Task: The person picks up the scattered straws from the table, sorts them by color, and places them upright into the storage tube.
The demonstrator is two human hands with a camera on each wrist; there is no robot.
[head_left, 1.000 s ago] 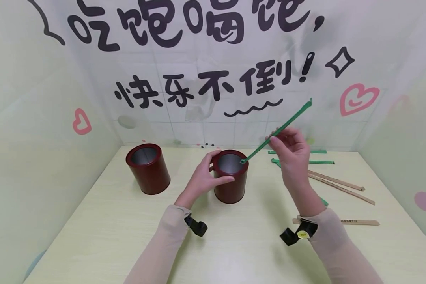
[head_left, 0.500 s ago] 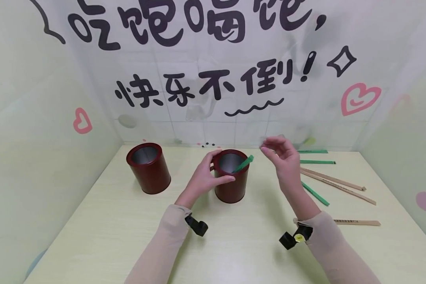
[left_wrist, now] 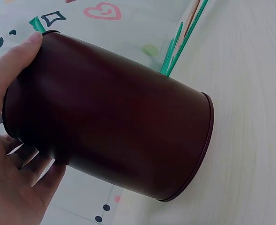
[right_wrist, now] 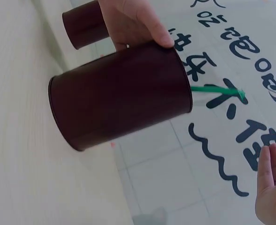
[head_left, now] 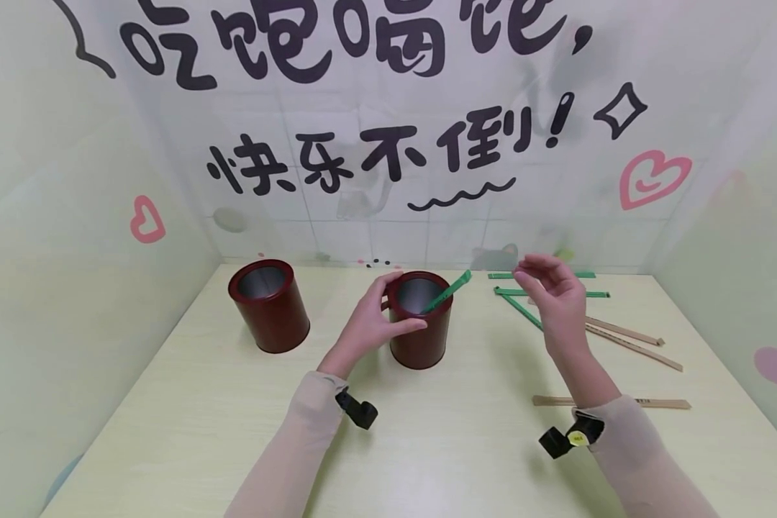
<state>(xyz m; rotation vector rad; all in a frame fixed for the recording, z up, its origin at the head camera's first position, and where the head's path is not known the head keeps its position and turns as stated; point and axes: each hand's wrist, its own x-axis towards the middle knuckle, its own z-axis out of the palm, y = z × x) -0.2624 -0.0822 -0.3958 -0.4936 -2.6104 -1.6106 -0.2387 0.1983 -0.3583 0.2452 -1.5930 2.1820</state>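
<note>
My left hand [head_left: 370, 322] grips a dark red canister [head_left: 421, 347] near its rim, thumb on the near side and fingers behind. The canister stands upright on the table. A slim green wrapped stick [head_left: 455, 288] leans inside it, its upper end poking out to the right past the rim; the lower end is hidden. In the right wrist view the same green stick [right_wrist: 222, 90] sticks out of the mouth. To the right of the canister, my right hand [head_left: 560, 306] hovers with loosely bent fingers and holds nothing, above the sticks lying there.
A second dark red canister [head_left: 272, 313] stands at the left. Several green sticks [head_left: 585, 294] and brown wrapped sticks [head_left: 634, 347] lie on the right of the table [head_left: 466, 446]. One brown stick [head_left: 667, 403] lies nearer me. A printed curtain [head_left: 337, 237] closes the back.
My right hand lowered the green stick into the canister, let it go, and moved back to the right. The left hand has stayed on the canister.
</note>
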